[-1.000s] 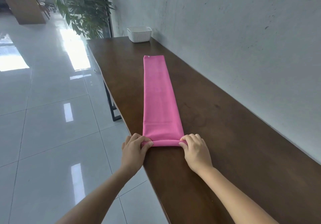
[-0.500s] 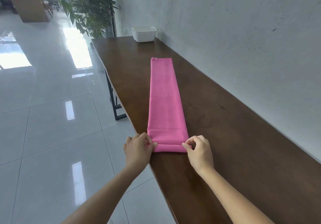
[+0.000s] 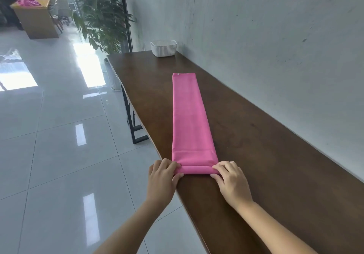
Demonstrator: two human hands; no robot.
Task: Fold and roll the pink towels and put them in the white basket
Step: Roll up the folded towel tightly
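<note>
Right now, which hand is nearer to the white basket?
Neither, clearly: both are far from the white basket. The left hand grips the near left end of the pink towel roll; the right hand grips its near right end.

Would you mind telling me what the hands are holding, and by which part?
Both hold the pink towel by its rolled near end: the left hand pinches the roll's left end, the right hand its right end.

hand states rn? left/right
Left hand: pinching the rolled end of the pink towel.
Right hand: pinching the same rolled end, other side.
</note>
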